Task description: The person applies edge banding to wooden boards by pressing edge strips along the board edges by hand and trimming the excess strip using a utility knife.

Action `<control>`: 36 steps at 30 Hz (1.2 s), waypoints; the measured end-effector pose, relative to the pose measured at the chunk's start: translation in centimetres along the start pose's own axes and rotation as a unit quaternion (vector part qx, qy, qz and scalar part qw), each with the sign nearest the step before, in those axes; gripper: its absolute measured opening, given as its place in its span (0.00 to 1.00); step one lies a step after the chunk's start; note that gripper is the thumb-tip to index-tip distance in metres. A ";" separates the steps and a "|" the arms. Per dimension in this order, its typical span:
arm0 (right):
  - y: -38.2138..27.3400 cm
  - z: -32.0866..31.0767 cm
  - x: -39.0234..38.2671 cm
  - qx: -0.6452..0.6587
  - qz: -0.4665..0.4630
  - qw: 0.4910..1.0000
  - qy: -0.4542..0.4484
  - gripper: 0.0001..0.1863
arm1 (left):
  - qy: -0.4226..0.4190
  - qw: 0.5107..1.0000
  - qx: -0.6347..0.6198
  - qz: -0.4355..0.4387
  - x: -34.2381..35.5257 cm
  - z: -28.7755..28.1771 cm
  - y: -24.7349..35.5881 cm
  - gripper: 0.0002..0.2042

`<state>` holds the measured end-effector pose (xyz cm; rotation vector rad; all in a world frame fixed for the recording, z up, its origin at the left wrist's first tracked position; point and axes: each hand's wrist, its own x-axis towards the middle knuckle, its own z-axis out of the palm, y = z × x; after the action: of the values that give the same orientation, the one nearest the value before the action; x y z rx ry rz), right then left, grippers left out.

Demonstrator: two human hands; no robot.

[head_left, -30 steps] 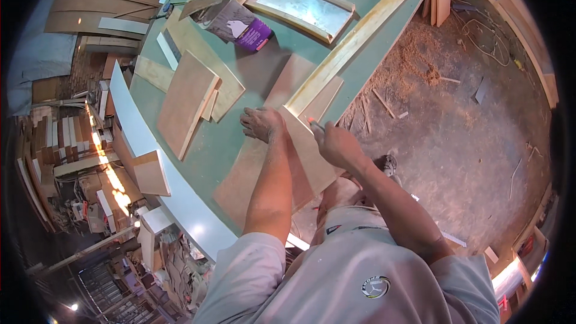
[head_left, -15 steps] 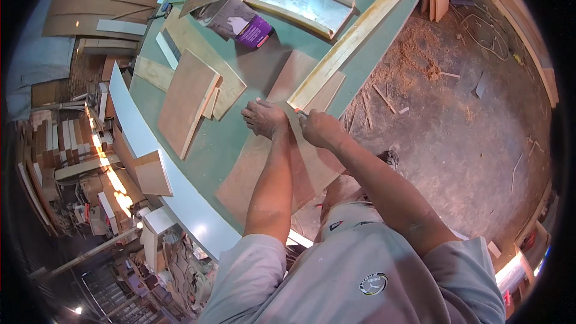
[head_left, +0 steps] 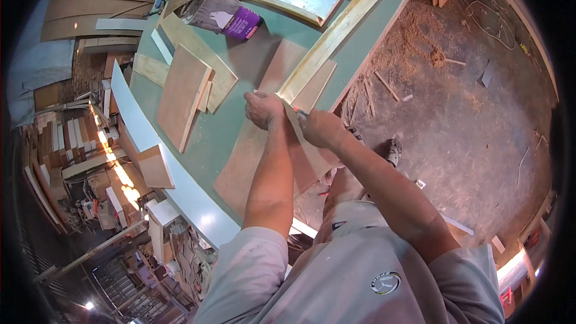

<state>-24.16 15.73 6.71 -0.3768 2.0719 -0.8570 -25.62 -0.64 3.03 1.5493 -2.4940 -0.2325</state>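
In the head view, the long wooden strip [head_left: 342, 30] runs away from you toward the upper right, its near end just ahead of your two hands and roughly between them. That end lies over a flat brown panel [head_left: 240, 171], which rests on the green counter [head_left: 195, 135] in front of your body.

Both your arms reach forward from the lower edge. Your left forearm points almost straight ahead over the panel; your right forearm slants in from the lower right, so the two draw close together near the strip's end.

Your left hand [head_left: 264, 110] is bent at the wrist, its fingers curled in, just beside the strip's left corner; you can't tell from here whether it grips anything or touches the wood. Your right hand [head_left: 324, 129] is closed around a slim tool [head_left: 301, 112] with an orange tip, pointed left at the strip's near end. Whether the tip meets the wood is too small to tell.

Beyond your left hand, a loose board [head_left: 183, 96] lies on the counter, and a grey and purple bucket [head_left: 222, 15] stands farther off, well apart from both your hands.
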 end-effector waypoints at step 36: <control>-0.6 -0.4 0.0 -0.011 0.009 1.000 -0.004 0.30 | -0.019 0.999 0.019 -0.044 0.2 -0.4 -0.2 0.13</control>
<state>-24.45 15.47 7.29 -0.3719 2.0750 -0.8222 -25.43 -0.96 3.41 1.6871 -2.4760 -0.2316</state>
